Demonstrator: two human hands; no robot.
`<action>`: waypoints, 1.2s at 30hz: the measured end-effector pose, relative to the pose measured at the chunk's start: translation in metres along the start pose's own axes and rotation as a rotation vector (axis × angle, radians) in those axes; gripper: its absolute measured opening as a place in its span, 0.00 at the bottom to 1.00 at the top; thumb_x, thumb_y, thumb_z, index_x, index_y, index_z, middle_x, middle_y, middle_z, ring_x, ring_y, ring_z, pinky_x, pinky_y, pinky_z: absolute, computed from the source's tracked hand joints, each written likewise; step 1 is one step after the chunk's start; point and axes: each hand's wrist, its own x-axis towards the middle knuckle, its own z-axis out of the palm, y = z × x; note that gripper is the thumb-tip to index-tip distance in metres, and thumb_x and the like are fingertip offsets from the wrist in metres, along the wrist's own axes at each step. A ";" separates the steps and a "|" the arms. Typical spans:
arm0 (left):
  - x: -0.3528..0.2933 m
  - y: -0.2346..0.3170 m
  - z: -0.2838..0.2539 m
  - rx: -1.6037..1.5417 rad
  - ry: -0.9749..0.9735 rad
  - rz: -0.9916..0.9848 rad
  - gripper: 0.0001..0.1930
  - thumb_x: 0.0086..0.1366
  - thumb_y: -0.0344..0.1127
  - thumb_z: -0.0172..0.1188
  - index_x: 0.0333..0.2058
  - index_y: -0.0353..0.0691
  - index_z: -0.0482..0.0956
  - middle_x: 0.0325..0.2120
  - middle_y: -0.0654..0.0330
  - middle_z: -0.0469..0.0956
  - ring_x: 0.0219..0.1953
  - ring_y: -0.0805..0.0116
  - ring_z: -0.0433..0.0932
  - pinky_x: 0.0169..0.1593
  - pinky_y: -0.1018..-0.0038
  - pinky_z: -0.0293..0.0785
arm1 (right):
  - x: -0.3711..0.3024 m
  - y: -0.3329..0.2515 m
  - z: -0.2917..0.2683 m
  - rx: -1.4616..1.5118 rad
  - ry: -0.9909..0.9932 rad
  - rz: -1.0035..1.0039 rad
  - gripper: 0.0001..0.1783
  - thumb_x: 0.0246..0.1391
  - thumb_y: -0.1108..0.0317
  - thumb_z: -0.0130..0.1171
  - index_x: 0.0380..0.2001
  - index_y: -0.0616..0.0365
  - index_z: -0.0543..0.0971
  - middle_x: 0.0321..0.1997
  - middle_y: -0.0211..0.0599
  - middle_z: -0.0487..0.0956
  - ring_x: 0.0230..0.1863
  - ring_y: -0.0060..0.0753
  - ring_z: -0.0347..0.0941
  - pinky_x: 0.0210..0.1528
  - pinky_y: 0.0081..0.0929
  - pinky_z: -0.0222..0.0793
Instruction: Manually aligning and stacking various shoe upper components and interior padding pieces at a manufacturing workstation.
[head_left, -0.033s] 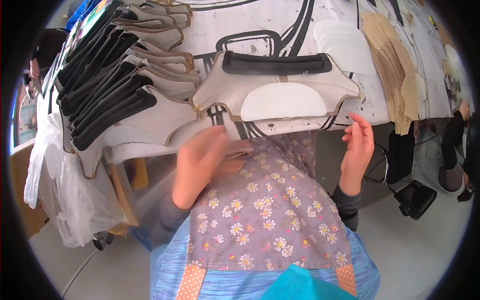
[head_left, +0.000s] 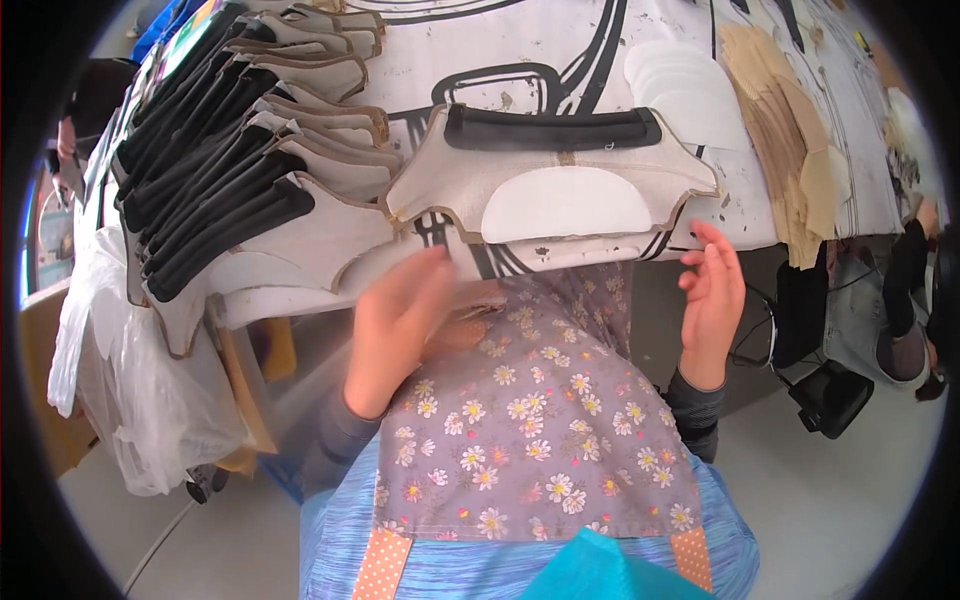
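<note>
A grey-white shaped fabric panel (head_left: pixel 430 180) with brown edges lies on the table in front of me. A padded black strip (head_left: pixel 550 128) runs along its far edge, and a white half-oval piece (head_left: pixel 566 204) lies flat on its near middle. My left hand (head_left: pixel 395 320), blurred by motion, is over my lap at the table edge, below the panel's left end; whether it holds anything is unclear. My right hand (head_left: pixel 714 300) is raised by the near edge, below the panel's right end. Its fingers are loosely bent and apart, with nothing visible in them.
Overlapping similar panels with black strips (head_left: pixel 225 215) fill the table's left side. White half-oval pieces (head_left: pixel 690 95) and beige folded pieces (head_left: pixel 790 140) lie at right. A clear plastic bag (head_left: pixel 140 380) hangs at left. Another person's arm (head_left: pixel 908 270) shows at far right.
My right hand has shifted very slightly to the left. The panel and the piles stay where they were.
</note>
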 end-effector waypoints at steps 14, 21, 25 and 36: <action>0.066 0.038 0.039 -1.125 -0.030 -0.220 0.21 0.69 0.40 0.56 0.53 0.34 0.66 0.48 0.57 0.73 0.51 0.67 0.72 0.61 0.69 0.67 | 0.016 -0.008 0.091 0.280 -0.389 0.245 0.16 0.64 0.58 0.52 0.37 0.62 0.76 0.30 0.34 0.76 0.20 0.19 0.64 0.18 0.18 0.57; 0.074 0.065 0.043 -0.999 0.114 0.075 0.14 0.69 0.32 0.53 0.50 0.32 0.73 0.47 0.56 0.77 0.49 0.67 0.77 0.56 0.67 0.73 | 0.021 -0.010 0.109 0.304 -0.278 -0.034 0.14 0.61 0.66 0.53 0.46 0.64 0.76 0.36 0.34 0.80 0.29 0.23 0.73 0.28 0.23 0.67; 0.065 0.076 0.039 -0.962 0.117 0.375 0.16 0.69 0.29 0.53 0.54 0.32 0.70 0.49 0.54 0.76 0.52 0.62 0.76 0.56 0.65 0.74 | 0.013 -0.032 0.114 0.733 -0.454 -0.063 0.17 0.60 0.71 0.52 0.52 0.61 0.73 0.51 0.39 0.77 0.52 0.31 0.74 0.52 0.27 0.71; 0.086 0.100 0.030 -0.066 0.849 0.820 0.07 0.62 0.25 0.63 0.38 0.29 0.83 0.33 0.56 0.83 0.34 0.74 0.81 0.36 0.76 0.74 | 0.015 -0.070 0.159 -0.415 -0.090 -1.209 0.13 0.56 0.73 0.59 0.45 0.65 0.80 0.42 0.46 0.81 0.43 0.44 0.79 0.48 0.35 0.72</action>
